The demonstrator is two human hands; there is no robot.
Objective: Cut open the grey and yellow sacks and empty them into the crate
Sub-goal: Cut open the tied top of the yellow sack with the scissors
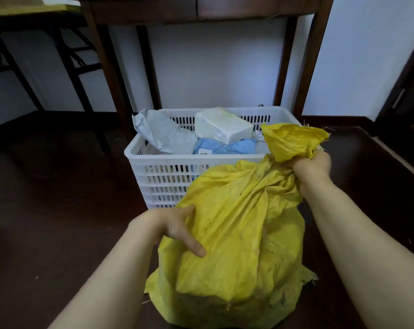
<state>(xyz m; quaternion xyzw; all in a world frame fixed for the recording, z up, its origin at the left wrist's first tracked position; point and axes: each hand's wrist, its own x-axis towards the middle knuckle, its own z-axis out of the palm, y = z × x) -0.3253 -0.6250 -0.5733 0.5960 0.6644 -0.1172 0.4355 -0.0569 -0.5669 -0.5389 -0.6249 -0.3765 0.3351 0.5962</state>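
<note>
While the yellow sack [236,233] stands on the dark floor [59,210], just in front of the white slatted crate [168,160], both bare hands hold it. Right hand [312,166]: clenched in a fist around the gathered neck of the sack, at the upper right, with the fabric drawn into tight pleats below the grip. Above the fist the loose mouth of the sack flares out in a crumpled fan that overlaps the near right corner of the crate. Left hand [177,229]: set against the sack's left flank about halfway up, thumb laid across the front of the fabric and fingers tucked out of sight behind a fold, so that it grasps the side of the sack. The sack itself is full and bulging, its lower part spreading wide at the bottom edge of the view; whether its side touches the crate wall cannot be told. Crate contents, piled near or above the rim: a crumpled grey mailing bag [161,131] at the left, leaning over the far left edge; a white wrapped block [222,124] at the rear centre, tilted; a blue packet [227,146] lying directly in front of and below the block. Behind the crate rise dark wooden legs [308,55] against a white wall [213,67]
</note>
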